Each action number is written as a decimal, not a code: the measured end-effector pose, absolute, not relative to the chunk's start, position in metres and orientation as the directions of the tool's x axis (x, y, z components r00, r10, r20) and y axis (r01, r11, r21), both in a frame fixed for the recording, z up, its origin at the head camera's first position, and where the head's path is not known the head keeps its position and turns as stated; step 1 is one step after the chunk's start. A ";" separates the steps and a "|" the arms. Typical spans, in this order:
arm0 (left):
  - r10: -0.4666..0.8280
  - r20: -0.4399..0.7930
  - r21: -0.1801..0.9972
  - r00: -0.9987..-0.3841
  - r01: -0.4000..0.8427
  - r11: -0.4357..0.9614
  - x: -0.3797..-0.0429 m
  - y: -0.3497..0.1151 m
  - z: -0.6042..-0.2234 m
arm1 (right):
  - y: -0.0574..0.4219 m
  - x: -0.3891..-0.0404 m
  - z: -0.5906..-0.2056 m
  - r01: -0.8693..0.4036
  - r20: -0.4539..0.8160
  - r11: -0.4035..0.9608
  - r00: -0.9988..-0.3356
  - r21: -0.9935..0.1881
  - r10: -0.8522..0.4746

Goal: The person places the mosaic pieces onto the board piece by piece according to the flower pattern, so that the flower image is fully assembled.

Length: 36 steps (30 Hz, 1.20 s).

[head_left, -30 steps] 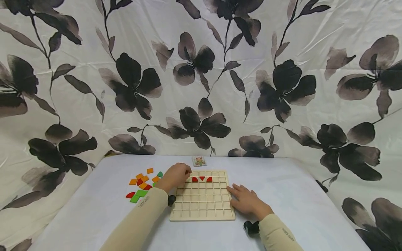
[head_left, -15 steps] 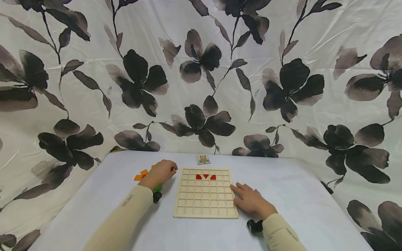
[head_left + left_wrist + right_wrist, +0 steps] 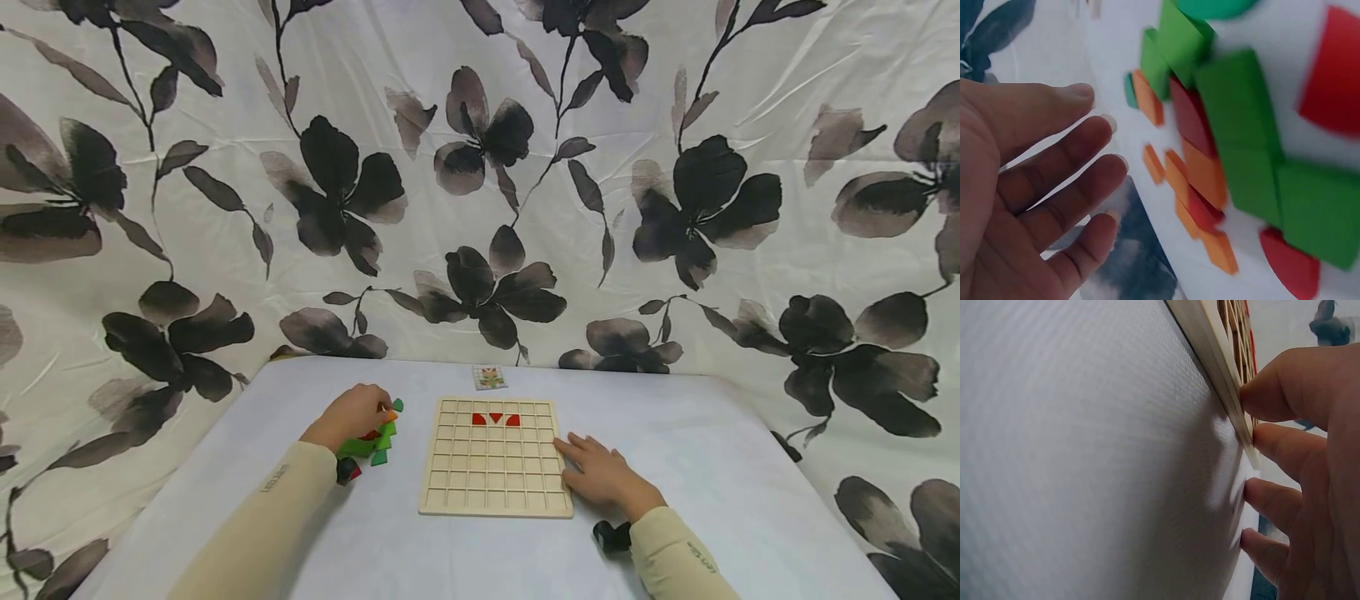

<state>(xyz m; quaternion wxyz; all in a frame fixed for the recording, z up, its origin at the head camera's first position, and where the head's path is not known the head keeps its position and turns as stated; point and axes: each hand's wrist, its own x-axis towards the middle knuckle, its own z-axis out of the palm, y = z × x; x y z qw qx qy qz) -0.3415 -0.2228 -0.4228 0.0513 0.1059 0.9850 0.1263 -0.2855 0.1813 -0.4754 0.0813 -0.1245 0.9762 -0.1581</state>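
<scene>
My left hand [image 3: 354, 417] is over the loose tiles on the left of the table. The left wrist view shows its fingers [image 3: 1075, 181] slightly bent and apart, holding nothing. Beside them lie green tiles [image 3: 1238, 100], orange tiles [image 3: 1204, 172] and red rounded tiles [image 3: 1192, 119]. The hand hides part of this pile in the head view. My right hand [image 3: 603, 477] touches the right edge of a wooden grid board [image 3: 495, 479]; its thumb and index fingertip meet the rim [image 3: 1225, 381] in the right wrist view. Near the board's top sit two red quarter-round tiles [image 3: 478, 419] around a red triangle [image 3: 496, 418].
A small card with a printed flower pattern [image 3: 490, 377] lies behind the board. The white table [image 3: 675, 442] ends at a floral cloth backdrop [image 3: 465, 208]. Each wrist carries a black camera [image 3: 612, 537].
My left hand has moved left, from the board's upper left corner to the loose tiles. The right hand has stayed at the board's edge. The head view has shifted slightly.
</scene>
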 end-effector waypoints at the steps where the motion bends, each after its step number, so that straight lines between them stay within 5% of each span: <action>1: 0.220 -0.086 0.251 -0.972 0.193 0.949 -0.342 -0.226 -0.424 | 0.182 -0.285 -0.475 -0.215 -0.120 0.920 -0.956 -0.326 -0.266; 19: 0.168 -0.211 0.283 -0.963 0.104 0.954 -0.331 -0.254 -0.435 | 0.182 -0.284 -0.473 -0.211 -0.119 0.917 -0.957 -0.339 -0.265; 36: 0.183 -0.197 0.229 -0.963 0.136 0.964 -0.341 -0.263 -0.443 | 0.182 -0.284 -0.473 -0.215 -0.120 0.917 -0.956 -0.336 -0.268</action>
